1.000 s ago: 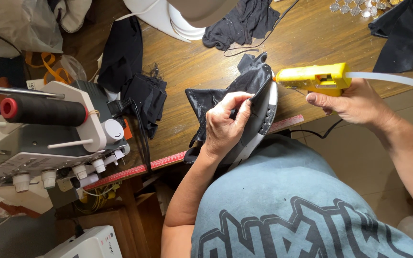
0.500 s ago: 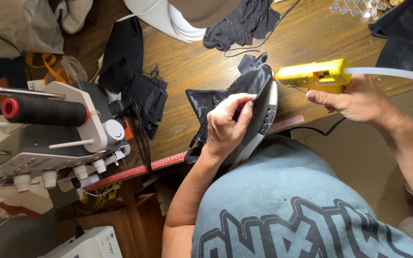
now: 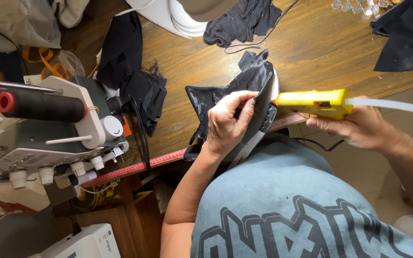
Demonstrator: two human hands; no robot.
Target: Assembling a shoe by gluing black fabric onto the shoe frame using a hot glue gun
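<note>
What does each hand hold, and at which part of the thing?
The right hand holds the yellow glue gun by its grip. The left hand grips the black shoe across its upper edge.

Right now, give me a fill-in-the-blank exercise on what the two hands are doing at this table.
1. The right hand holds a ____ glue gun.
2. The left hand presses on a black ____.
3. The gun's nozzle points toward the shoe's ____ sole edge.
4. The spool on the sewing machine carries ____ thread.

Missing words: yellow; shoe; white; black
</note>
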